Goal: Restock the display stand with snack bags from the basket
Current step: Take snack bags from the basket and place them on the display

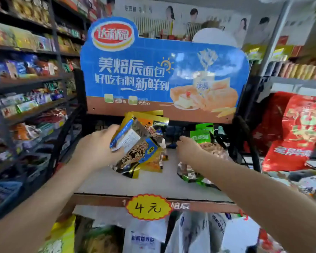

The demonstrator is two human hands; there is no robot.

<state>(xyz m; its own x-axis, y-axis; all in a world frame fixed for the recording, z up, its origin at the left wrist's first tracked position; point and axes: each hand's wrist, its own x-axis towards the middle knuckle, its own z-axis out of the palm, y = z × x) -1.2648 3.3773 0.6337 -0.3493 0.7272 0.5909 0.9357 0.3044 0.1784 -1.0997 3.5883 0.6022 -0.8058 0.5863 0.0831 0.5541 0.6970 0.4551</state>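
- A fan of glossy foil snack bags in blue, brown and gold (135, 143) was gripped by the left hand (97, 148), thumb across their lower edge, above the pale shelf of the display stand (117, 185).
- These bags were judged light, soft and slippery; a hold near the sealed edges would be firmer.
- The right hand (187, 149) was laid on the clear, green-topped snack bags (204, 141) on the same shelf; whether its fingers were curled round them could not be told.
- The basket was not in view.
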